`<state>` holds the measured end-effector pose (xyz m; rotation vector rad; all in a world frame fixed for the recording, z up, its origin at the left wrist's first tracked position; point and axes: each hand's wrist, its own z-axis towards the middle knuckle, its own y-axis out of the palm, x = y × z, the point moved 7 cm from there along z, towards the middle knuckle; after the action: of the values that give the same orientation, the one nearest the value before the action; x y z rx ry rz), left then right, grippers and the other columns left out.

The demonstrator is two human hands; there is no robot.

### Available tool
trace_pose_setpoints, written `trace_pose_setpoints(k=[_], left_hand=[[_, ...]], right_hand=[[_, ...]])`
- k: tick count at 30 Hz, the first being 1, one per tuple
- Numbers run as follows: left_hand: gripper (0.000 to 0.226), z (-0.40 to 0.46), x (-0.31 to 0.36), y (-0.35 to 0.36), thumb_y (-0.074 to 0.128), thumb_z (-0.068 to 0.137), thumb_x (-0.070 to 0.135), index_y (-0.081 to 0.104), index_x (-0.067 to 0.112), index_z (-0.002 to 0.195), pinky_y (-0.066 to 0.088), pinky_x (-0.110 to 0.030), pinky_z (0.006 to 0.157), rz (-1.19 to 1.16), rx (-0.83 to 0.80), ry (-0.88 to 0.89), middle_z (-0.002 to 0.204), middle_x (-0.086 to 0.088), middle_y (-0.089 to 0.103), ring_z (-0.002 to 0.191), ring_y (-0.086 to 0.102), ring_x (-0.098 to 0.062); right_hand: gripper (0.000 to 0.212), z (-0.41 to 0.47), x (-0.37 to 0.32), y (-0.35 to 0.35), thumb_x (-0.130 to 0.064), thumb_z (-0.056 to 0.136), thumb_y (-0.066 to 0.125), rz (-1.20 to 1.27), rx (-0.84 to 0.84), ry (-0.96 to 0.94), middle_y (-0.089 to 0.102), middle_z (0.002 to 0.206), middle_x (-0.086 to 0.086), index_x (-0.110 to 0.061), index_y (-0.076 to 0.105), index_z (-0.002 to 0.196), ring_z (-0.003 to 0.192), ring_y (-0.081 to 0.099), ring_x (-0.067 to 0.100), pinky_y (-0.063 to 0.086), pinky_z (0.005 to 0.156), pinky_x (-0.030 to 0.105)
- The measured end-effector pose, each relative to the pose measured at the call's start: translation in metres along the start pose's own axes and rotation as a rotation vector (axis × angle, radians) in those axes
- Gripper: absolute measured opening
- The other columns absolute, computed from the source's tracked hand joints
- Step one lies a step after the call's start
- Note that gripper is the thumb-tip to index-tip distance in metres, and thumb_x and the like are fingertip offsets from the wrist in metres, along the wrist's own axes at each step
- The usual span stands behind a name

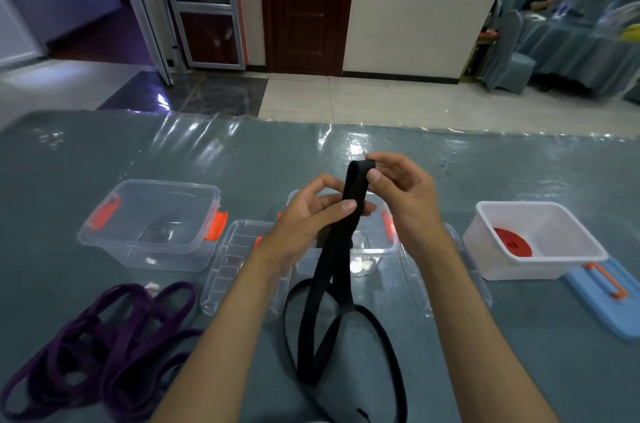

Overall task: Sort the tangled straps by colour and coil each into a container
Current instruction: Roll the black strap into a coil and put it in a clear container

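At the lower left of the frame, a purple strap (pixel 100 346) is lying in loose, tangled loops on the grey-blue table (pixel 69 180). Just above it, left of centre, a clear container with orange latches (pixel 149 225) is sitting open, and a clear lid (pixel 228 266) is lying beside it toward the middle. At the centre, you are holding a black strap (pixel 349 214) up in both hands, above a second clear container (pixel 374 249) that your arms are partly hiding. Your left hand (pixel 311 221) is pinching the strap lower down, thumb pressing across its front and fingers curling behind it. Your right hand (pixel 398 187) is pinching the folded top of the strap between thumb and forefinger, with the other fingers loosely curling. From your hands the strap is hanging down in a doubled length and spreading into wide loops on the table at the bottom centre. At the right, a white tub (pixel 533 242) is holding a coiled red strap (pixel 512 242) at its bottom, and a blue lid with an orange handle (pixel 606 294) is lying flat just beside it at the right edge.
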<state>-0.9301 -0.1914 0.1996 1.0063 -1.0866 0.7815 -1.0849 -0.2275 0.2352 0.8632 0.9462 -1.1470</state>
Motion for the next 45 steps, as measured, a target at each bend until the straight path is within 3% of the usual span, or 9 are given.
trace_pose_setpoints(k=[5,10,13,20,23,27,34,40,45], left_hand=[[0.026,0.015,-0.003,-0.007,0.086,0.087,0.029,0.061,0.022,0.092,0.06,-0.047,0.095,-0.18,0.021,0.044,0.118,-0.022,0.075,0.109,0.074,-0.037],[0.016,0.022,-0.005,-0.036,0.085,0.085,0.024,0.069,0.026,0.087,0.061,-0.049,0.095,0.039,0.254,0.14,0.111,-0.021,0.077,0.105,0.072,-0.045],[0.013,0.021,0.001,-0.053,0.086,0.085,0.032,0.076,0.03,0.091,0.062,-0.038,0.094,0.183,0.359,0.216,0.106,-0.004,0.08,0.103,0.076,-0.022],[0.011,0.014,0.004,-0.066,0.086,0.088,0.025,0.079,0.029,0.096,0.057,-0.017,0.09,0.205,0.475,0.306,0.106,0.002,0.079,0.105,0.076,-0.015],[0.012,0.014,0.009,-0.063,0.085,0.088,0.026,0.078,0.033,0.096,0.056,-0.016,0.089,0.244,0.454,0.306,0.106,0.004,0.079,0.105,0.076,-0.014],[0.016,0.013,0.008,-0.057,0.086,0.087,0.019,0.076,0.029,0.095,0.057,-0.018,0.087,0.203,0.468,0.303,0.102,0.002,0.08,0.1,0.077,-0.014],[0.008,0.008,0.006,-0.049,0.085,0.084,0.013,0.078,0.016,0.087,0.061,-0.031,0.09,0.059,0.51,0.296,0.101,-0.012,0.081,0.101,0.078,-0.028],[0.017,0.003,-0.002,-0.04,0.079,0.091,0.009,0.081,0.026,0.087,0.059,-0.023,0.087,0.055,0.565,0.312,0.107,-0.003,0.08,0.103,0.077,-0.018],[0.02,0.002,-0.009,-0.039,0.075,0.091,0.024,0.081,0.017,0.109,0.06,-0.036,0.099,0.126,0.514,0.256,0.128,-0.007,0.07,0.119,0.071,-0.019]], right_hand=[[0.027,0.02,0.003,0.004,-0.038,0.089,0.082,0.03,-0.033,0.006,0.079,0.108,0.005,-0.026,0.075,0.113,0.105,0.074,0.025,0.059,0.092,0.034],[0.024,0.027,0.014,0.003,-0.034,0.096,0.072,-0.134,-0.11,0.054,0.076,0.11,-0.003,-0.026,0.073,0.118,0.087,0.067,0.013,0.055,0.076,0.026],[0.026,0.029,0.017,0.0,-0.044,0.089,0.077,-0.224,-0.099,0.089,0.075,0.104,-0.008,-0.026,0.073,0.107,0.08,0.065,0.009,0.053,0.072,0.024],[0.015,0.026,0.029,0.01,-0.023,0.082,0.088,-0.325,-0.156,0.08,0.08,0.106,-0.001,-0.013,0.078,0.086,0.101,0.076,0.018,0.061,0.09,0.053],[0.019,0.019,0.035,0.014,-0.022,0.076,0.092,-0.248,-0.145,0.108,0.081,0.106,-0.001,-0.012,0.077,0.083,0.099,0.078,0.017,0.062,0.091,0.054],[0.043,0.016,0.036,0.014,-0.019,0.076,0.094,-0.198,-0.064,0.082,0.077,0.105,-0.001,-0.028,0.074,0.113,0.08,0.073,0.021,0.065,0.08,0.042],[0.032,0.011,0.04,0.025,-0.037,0.082,0.088,-0.066,-0.09,0.142,0.077,0.114,0.007,-0.012,0.072,0.094,0.087,0.079,0.034,0.066,0.07,0.043],[0.028,0.011,0.039,0.022,-0.023,0.088,0.086,-0.065,-0.124,0.183,0.078,0.108,0.012,-0.005,0.066,0.096,0.088,0.079,0.039,0.066,0.076,0.05],[0.032,0.009,0.032,0.015,-0.019,0.089,0.085,-0.053,-0.086,0.178,0.079,0.104,0.016,0.001,0.062,0.098,0.089,0.079,0.04,0.066,0.077,0.05]])
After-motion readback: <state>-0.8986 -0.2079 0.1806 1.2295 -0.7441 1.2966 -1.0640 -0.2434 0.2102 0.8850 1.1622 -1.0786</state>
